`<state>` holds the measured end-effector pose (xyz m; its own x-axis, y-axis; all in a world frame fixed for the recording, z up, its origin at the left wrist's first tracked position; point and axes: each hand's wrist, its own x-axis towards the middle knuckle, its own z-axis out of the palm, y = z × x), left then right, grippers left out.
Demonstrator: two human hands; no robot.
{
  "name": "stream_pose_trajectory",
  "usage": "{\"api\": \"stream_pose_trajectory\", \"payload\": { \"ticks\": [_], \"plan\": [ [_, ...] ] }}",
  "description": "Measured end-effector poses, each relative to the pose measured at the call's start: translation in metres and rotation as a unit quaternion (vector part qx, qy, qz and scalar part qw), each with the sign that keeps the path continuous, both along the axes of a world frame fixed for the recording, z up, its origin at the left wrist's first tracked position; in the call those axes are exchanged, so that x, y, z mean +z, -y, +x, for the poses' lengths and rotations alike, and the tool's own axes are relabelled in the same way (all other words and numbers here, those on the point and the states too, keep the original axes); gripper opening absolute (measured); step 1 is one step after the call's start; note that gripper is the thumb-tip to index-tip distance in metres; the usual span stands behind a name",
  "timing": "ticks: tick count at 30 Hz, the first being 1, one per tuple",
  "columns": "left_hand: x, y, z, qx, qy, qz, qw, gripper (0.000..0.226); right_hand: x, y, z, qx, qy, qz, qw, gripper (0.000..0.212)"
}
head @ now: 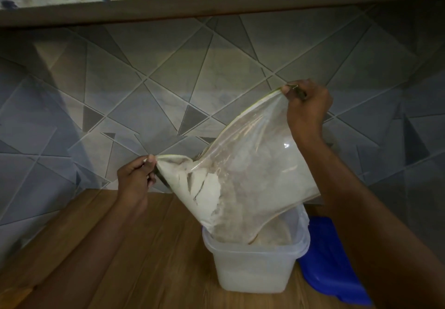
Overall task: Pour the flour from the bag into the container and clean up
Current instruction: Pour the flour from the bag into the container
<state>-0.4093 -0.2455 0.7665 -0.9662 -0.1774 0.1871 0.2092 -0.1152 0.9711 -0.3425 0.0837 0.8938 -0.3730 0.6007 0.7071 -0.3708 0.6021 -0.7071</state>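
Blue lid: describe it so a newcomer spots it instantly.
Find the wooden countertop below the tiled wall. On its right side stands a translucent container; the blue lid lies just right of it. Nothing else there is bright blue.

Bare worktop left of container

Both bare forearms reached forward from the lower corners. The left hand sat lower, thumb and fingers pinching one corner of the clear plastic flour-dusted bag; the right hand, raised higher, pinched the opposite corner.
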Motion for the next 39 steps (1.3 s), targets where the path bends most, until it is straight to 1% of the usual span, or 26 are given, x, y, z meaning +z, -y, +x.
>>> {"api": "stream_pose_trajectory", "payload": {
  "ticks": [4,6,9,12,15,17,20,24,27,30,32,35,39],
  "plan": [
    [0.011,-0.013,0.003,0.0,-0.009,-0.01,1.0,0.016,-0.002,-0.016,0.012,0.02,0.033,-0.007,0.999,0.007],
    [0.016,-0.019,0.005,-0.006,-0.015,-0.015,1.0,0.016,-0.002,-0.026,0.016,0.021,0.034,-0.015,0.999,0.009],
    [0.025,-0.031,0.011,-0.012,-0.028,-0.043,0.999,0.014,-0.005,-0.036,0.023,0.038,0.038,0.004,0.999,0.009],
    [0.031,-0.042,0.012,-0.01,-0.031,-0.055,0.998,0.012,-0.007,-0.046,0.027,0.05,0.027,0.004,0.998,0.009],
    [0.035,-0.046,0.009,-0.006,-0.029,-0.055,0.998,0.022,-0.007,-0.053,0.029,0.082,0.024,0.021,0.996,0.009],
    [0.037,-0.048,0.007,-0.002,-0.028,-0.05,0.998,0.025,-0.007,-0.057,0.03,0.076,0.022,0.022,0.997,0.01],
    [0.042,-0.053,0.006,0.004,-0.02,-0.033,0.999,0.016,-0.008,-0.056,0.033,0.082,0.031,0.069,0.994,0.016],
    [0.045,-0.054,0.004,0.009,0.001,0.005,1.0,0.015,-0.001,-0.046,0.04,0.078,0.029,0.15,0.985,0.025],
    [0.046,-0.051,0.001,0.012,0.008,0.015,1.0,0.017,0.008,-0.036,0.044,0.063,0.032,0.201,0.977,0.021],
    [0.045,-0.051,-0.004,0.006,0.012,0.028,1.0,0.021,0.01,-0.03,0.047,0.047,0.054,0.227,0.971,0.023],
    [0.045,-0.05,-0.007,0.006,0.017,0.036,0.999,0.021,0.009,-0.025,0.049,0.032,0.071,0.243,0.967,0.027],
    [0.043,-0.049,-0.014,0.0,0.032,0.048,0.998,0.018,0.008,-0.016,0.051,0.016,0.1,0.263,0.96,0.026],
    [0.045,-0.047,-0.025,-0.001,0.058,0.069,0.996,0.015,0.011,-0.007,0.05,-0.008,0.118,0.251,0.961,0.026]
  ]
}}
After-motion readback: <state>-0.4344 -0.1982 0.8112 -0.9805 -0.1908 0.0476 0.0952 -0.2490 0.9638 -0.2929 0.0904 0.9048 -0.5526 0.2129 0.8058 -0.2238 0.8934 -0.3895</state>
